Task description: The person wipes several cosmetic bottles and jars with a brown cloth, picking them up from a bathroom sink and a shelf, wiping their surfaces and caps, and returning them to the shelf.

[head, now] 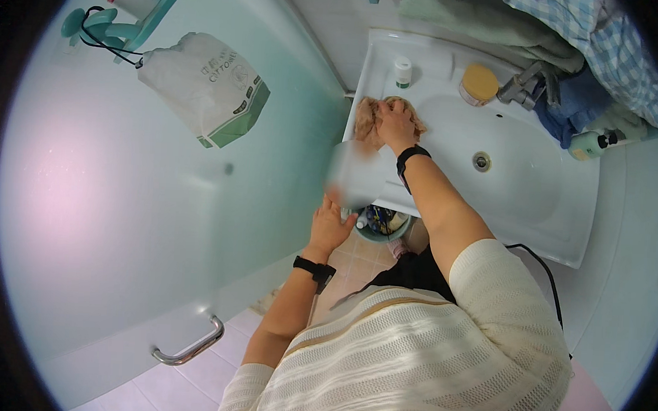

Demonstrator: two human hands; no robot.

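Observation:
My right hand (pixel 396 123) presses down on a crumpled brown cloth (pixel 368 123) at the left side of the white washbasin (pixel 548 220), its fingers bent into the fabric. Below the cloth, a blurred pale patch (pixel 355 173) covers the basin's left edge; what lies there cannot be made out. Beside that patch is my left hand (pixel 331 227), thumb apart from the fingers, with no object visible in it. Its fingertips reach the edge of the blur. A small white bottle (pixel 403 71) with a green base stands behind the cloth.
A yellow-lidded jar (pixel 479 84) stands by the faucet (pixel 524 87), with a green pump bottle (pixel 590 145) farther right. Towels (pixel 490 33) hang behind. Under the basin is a filled bucket (pixel 380 238). On the left, a bag (pixel 202 90) hangs against the glass panel (pixel 130 224), which has a metal handle (pixel 190 348).

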